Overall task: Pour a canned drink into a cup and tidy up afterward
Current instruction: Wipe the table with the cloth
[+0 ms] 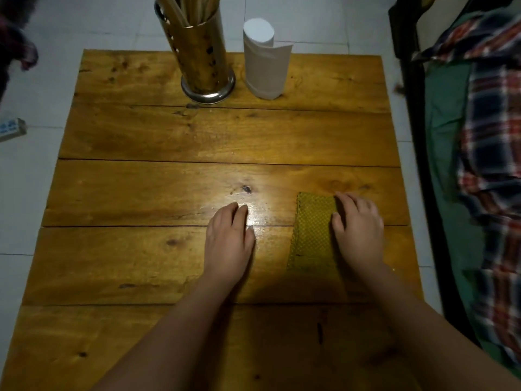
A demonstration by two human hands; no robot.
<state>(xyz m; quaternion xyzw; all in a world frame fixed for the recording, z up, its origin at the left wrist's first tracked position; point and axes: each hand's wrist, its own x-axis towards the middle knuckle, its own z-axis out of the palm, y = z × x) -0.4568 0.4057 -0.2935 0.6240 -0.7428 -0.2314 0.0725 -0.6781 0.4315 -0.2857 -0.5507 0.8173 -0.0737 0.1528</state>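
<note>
Cloth [311, 230], folded and mustard-yellow with a dotted weave, lies flat near the right edge of our wooden table [141, 136], toward the near side. Our right hand [358, 230] rests on its right edge, fingers straight and close together, gripping nothing. Our left hand [229, 238] lies palm down on bare wood just left of the cloth, fingers relaxed. At the far edge stand a metal chopstick holder [201, 55] and, beside it, a tissue roll [265, 60].
</note>
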